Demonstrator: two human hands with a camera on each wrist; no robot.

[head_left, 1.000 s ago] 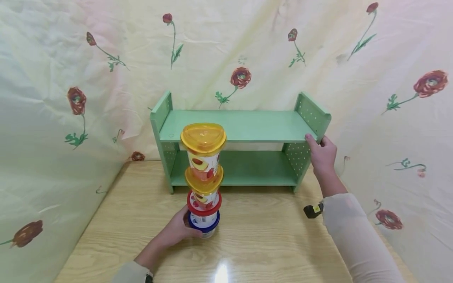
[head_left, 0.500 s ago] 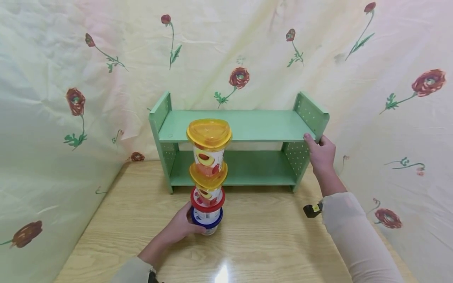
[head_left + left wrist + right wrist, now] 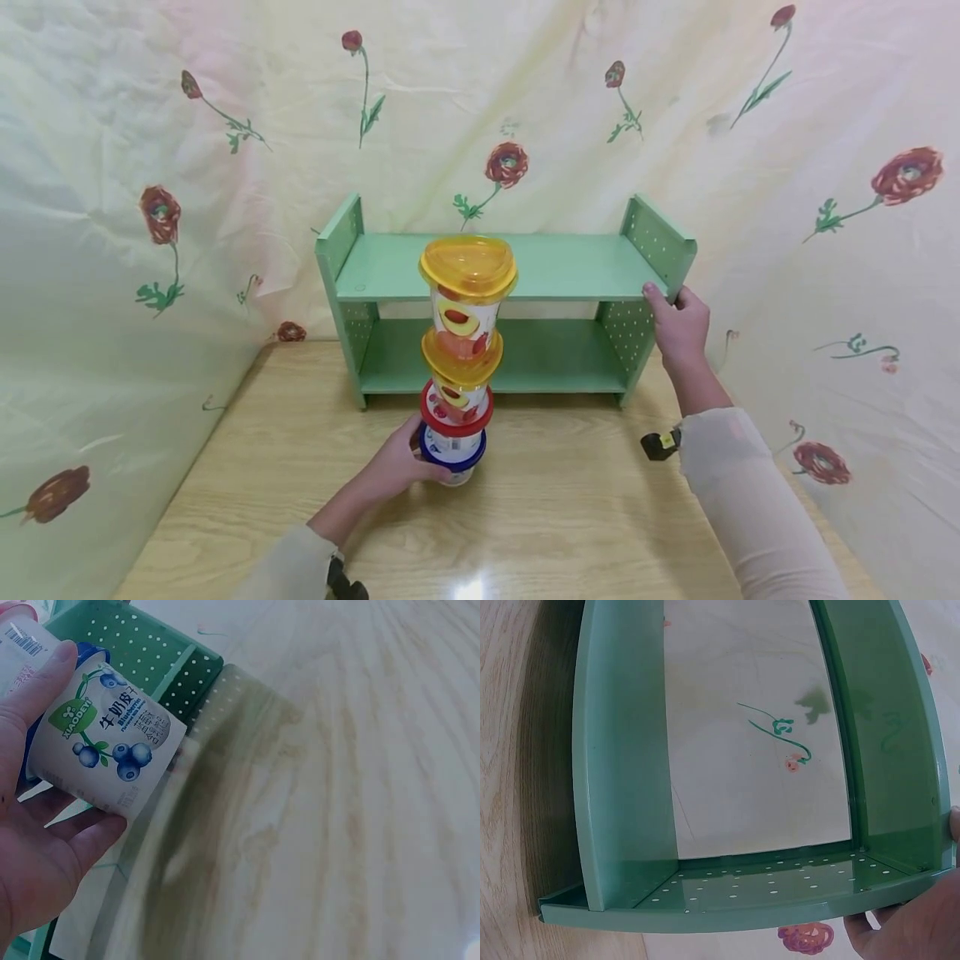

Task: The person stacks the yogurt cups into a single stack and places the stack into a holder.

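Observation:
In the head view, my left hand grips the lowest of several stacked plastic cups, a blue-lidded cup printed with blueberries in the left wrist view. Its thumb is on the near side. A red-lidded cup stands on that one. Two fruit-printed cups with amber lids sit above: a lower cup and a top cup. The stack is upright; I cannot tell whether its base touches the table. My right hand holds the right side of a green two-tier shelf, thumb at the upper board's front edge.
The wooden table stretches in front of the shelf. Floral fabric hangs behind and at both sides. The shelf's lower board lies behind the stack, between perforated side panels. A black wrist camera sticks out from the right sleeve.
My left hand has carried the stack of cups rightward and slightly forward, toward the middle of the shelf. The right hand stays on the shelf's side.

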